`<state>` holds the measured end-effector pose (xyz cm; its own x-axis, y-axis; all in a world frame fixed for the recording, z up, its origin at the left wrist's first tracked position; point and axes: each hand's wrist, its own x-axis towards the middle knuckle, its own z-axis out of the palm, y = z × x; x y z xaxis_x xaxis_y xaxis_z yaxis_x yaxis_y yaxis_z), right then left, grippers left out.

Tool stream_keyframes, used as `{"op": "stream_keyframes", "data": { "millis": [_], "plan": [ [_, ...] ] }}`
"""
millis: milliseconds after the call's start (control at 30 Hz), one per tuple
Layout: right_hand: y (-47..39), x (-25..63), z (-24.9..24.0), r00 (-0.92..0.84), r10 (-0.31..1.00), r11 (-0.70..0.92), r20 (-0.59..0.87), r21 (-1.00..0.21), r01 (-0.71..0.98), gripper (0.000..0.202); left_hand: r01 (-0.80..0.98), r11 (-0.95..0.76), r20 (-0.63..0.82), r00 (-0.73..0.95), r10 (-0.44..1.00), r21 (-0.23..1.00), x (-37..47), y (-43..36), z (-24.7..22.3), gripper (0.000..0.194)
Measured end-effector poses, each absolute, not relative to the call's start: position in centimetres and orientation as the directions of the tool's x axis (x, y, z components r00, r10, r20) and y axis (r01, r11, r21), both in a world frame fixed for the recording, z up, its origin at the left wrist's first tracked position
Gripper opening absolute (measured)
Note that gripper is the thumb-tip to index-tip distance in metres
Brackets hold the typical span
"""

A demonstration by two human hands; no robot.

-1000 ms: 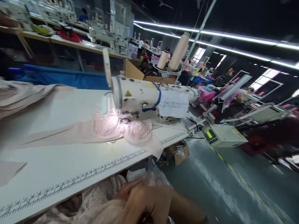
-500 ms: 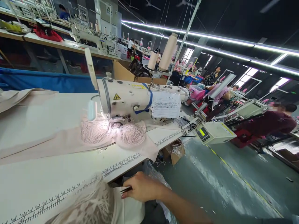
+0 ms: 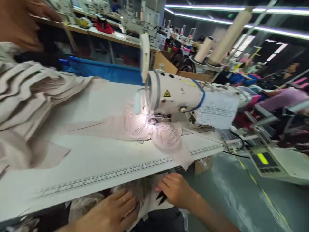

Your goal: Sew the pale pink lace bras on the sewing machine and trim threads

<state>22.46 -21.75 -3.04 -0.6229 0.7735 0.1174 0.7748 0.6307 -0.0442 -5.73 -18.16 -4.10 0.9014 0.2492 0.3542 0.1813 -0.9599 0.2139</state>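
Observation:
Below the table edge, my right hand is closed around small dark snips, beside a pale lace garment over my lap. To its left, my left hand has curled fingers against the same garment; it is blurred, and its exact grip is unclear. On the table, a pink lace bra lies under the head of a white sewing machine, whose lamp lights the left cup.
A pile of beige garment pieces covers the table's left side, with another person's arm and hand above it. A control box hangs at the right. Thread cones stand behind the machine.
The view has swung left. My left hand now shows on the garment, which has gone below the table edge. Another person's hand and the garment pile have come into view.

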Motion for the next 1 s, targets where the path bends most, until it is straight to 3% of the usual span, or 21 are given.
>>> {"op": "stream_keyframes", "data": {
  "millis": [67,167,267,333,467,667,1000],
  "plan": [
    [-19.7,22.9,-1.1,-0.637,0.697,0.684,0.328,-0.037,0.729,0.029,0.195,-0.97,0.437,0.868,0.238,0.142,-3.8,-14.2,-1.7,0.021],
    [-14.5,24.3,1.2,-0.463,0.764,0.55,0.449,-0.08,0.831,0.026,0.399,-0.913,0.443,0.805,0.395,0.089,-1.3,-7.2,0.3,0.023],
    [-8.5,25.6,2.3,-0.247,0.902,0.295,0.355,-0.089,0.951,0.023,0.379,-0.925,0.308,0.882,0.356,-0.017,0.5,-2.4,0.7,0.023],
    [-5.1,26.3,2.0,-0.213,0.94,0.228,0.265,-0.028,0.973,0.024,0.296,-0.949,0.212,0.94,0.268,-0.113,1.1,-0.9,0.5,0.021],
    [-1.4,27.3,0.6,-0.276,0.946,0.268,0.167,0.071,0.961,0.027,0.273,-0.949,0.186,0.952,0.243,-0.157,1.5,-0.4,-0.1,0.015],
    [-0.4,28.9,-0.9,-0.416,0.892,0.398,0.178,0.127,0.909,0.031,0.343,-0.927,0.242,0.922,0.302,-0.15,1.9,-1.2,-0.4,0.019],
    [-1.7,27.2,1.1,-0.603,0.798,0.603,0.025,-0.053,0.796,0.058,0.456,-0.889,0.341,0.841,0.419,-0.033,1.3,-0.5,-0.9,0.034]
  ]
}}
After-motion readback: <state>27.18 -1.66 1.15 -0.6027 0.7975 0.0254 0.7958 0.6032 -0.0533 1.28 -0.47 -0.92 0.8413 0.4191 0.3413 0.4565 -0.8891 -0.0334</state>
